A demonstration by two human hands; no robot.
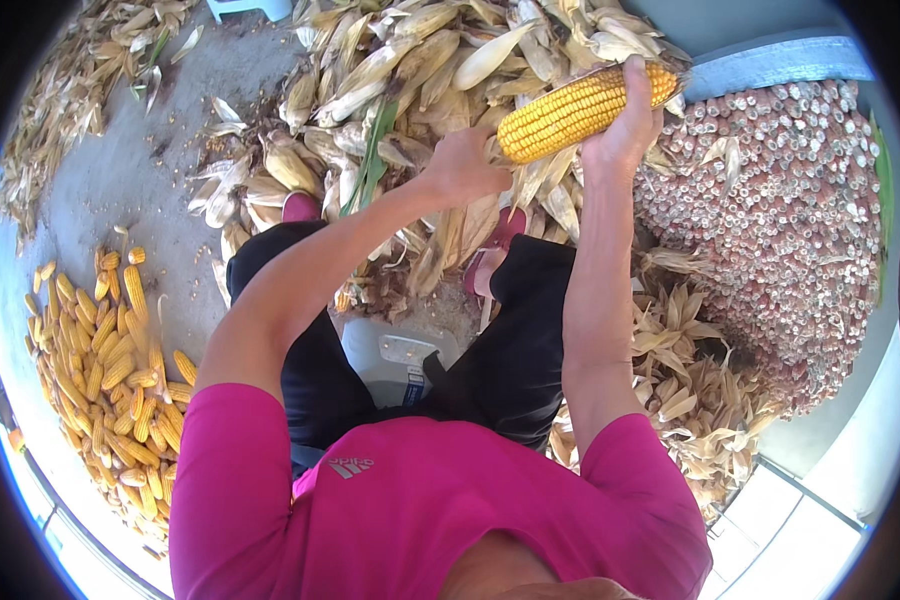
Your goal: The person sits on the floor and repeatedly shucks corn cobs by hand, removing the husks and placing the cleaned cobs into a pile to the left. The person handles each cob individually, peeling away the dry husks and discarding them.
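A bare yellow ear of corn is held up in front of me, tilted with its silk end to the upper right. My right hand is wrapped around the ear near that end, its thumb along the top. A strip of husk still shows along the ear's far edge. At the thick end, my left hand is curled into a fist around pulled-back husk; its fingertips are hidden. Below both hands lies a heap of dry, husk-covered ears, with a green leaf among them.
Husked ears are piled on the concrete floor to my left. To my right stand stacked cobs, seen end-on, with loose husks beside them. A grey plastic seat shows between my legs; a light-blue stool stands beyond.
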